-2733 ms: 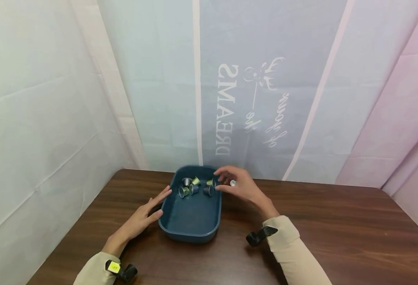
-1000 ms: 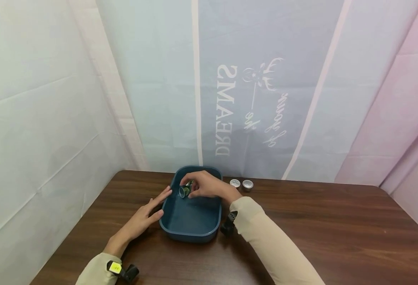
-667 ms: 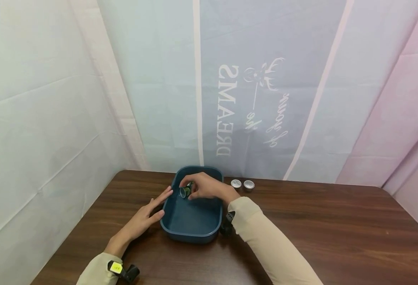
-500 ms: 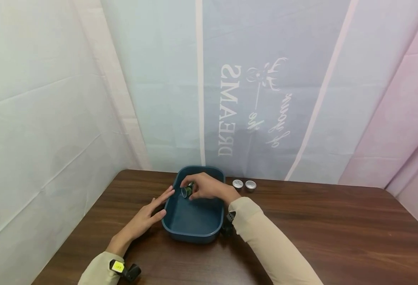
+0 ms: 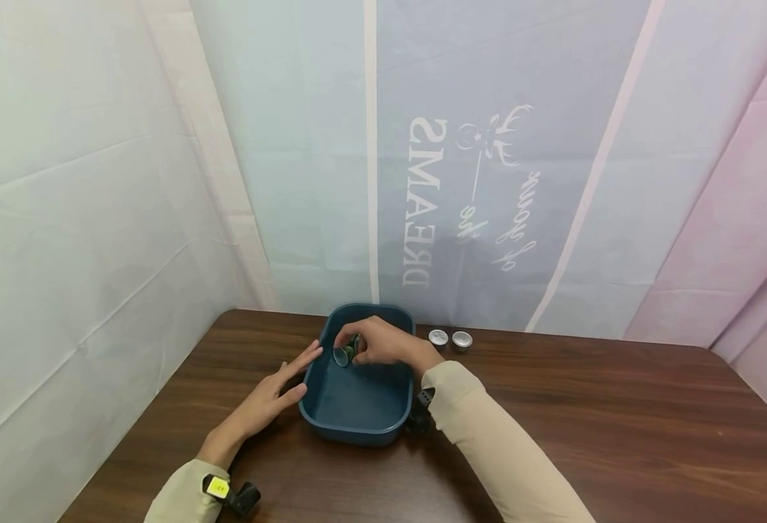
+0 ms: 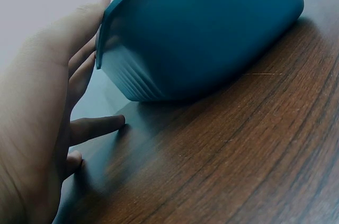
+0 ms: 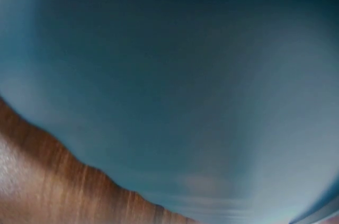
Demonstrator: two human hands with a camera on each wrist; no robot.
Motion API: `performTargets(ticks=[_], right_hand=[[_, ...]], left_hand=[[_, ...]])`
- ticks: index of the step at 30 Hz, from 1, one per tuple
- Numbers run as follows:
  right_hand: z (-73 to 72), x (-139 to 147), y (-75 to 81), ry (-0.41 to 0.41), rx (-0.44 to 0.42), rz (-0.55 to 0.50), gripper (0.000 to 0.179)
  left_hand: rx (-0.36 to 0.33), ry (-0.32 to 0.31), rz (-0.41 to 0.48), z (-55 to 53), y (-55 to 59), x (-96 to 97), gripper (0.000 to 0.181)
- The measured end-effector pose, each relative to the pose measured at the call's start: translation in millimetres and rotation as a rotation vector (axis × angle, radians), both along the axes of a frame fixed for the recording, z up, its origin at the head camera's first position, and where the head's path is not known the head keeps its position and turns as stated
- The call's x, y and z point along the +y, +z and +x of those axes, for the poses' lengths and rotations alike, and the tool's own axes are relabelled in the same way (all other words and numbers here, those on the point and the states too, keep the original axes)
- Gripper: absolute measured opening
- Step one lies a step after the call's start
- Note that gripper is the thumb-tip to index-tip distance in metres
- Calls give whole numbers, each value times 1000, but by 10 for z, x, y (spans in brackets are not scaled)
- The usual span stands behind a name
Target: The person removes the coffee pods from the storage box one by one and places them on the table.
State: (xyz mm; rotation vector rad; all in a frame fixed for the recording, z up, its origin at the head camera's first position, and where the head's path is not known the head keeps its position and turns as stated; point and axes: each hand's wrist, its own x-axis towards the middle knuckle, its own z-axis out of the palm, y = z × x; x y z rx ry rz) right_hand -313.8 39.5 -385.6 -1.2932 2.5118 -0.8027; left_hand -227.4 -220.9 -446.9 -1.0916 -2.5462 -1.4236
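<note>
My right hand reaches over the right rim into a dark blue plastic basin. Its curled fingers and thumb grip a green coffee capsule, whose round rim faces outward near the basin's left wall. The hand covers the area where the other capsules lay. My left hand is spread, its straight fingers against the basin's left rim. In the left wrist view, the thumb side of the left hand meets the rim while lower fingers reach down to the table. Only the basin's outer wall fills the right wrist view.
On the brown wooden table, just right of the basin's far end, two coffee capsules stand side by side with silver lids up: one capsule nearer the basin, another capsule beside it. A printed cloth hangs behind the table.
Since the oldest frame, my right hand has moved left into the basin, and a second silver-lidded capsule shows on the table. Over the last second it stays around the green capsule. The left hand keeps its place.
</note>
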Motion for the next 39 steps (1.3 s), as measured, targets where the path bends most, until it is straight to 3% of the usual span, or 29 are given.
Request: performTargets(ticks=[13, 23, 33, 39], right_hand=[[-9, -13, -15, 50, 61, 4, 38], [0, -30, -34, 54, 45, 37, 38], [27, -42, -36, 121, 34, 57, 38], [38, -44, -29, 135, 6, 101, 41]], left_hand=[[-8, 6, -12, 25, 20, -7, 55], [6, 11, -20, 12, 17, 4, 58], [4, 10, -22, 12, 4, 0, 58], [-7, 10, -7, 69, 99, 44, 58]])
